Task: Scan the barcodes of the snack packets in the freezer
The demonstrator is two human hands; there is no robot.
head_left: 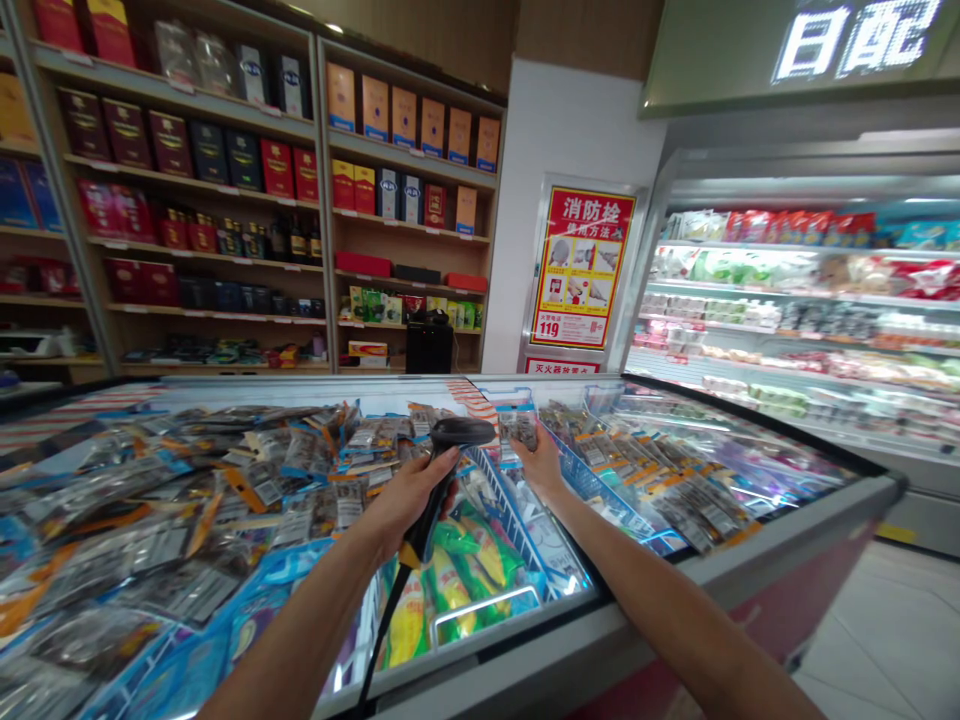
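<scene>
My left hand (pixel 420 500) is wrapped round the grip of a black handheld barcode scanner (pixel 459 432), whose cord runs down toward me. The scanner's head points to the right. Out over the freezer, my right hand (pixel 538 462) grips a small clear packet (pixel 517 424) with a blue top edge and a printed label. The scanner's head and the packet are close together but apart. Below the hands, corn packs (pixel 457 585) in green and yellow wrappers lie in a wire basket inside the freezer.
Many similar packets (pixel 300 455) are heaped on the left of the chest freezer (pixel 750 590); rows of packets (pixel 675 480) lie at right. Shelves of boxed goods (pixel 405 180) stand behind. A lit refrigerated display (pixel 795 300) is at right, beside a red wall notice (pixel 583 265).
</scene>
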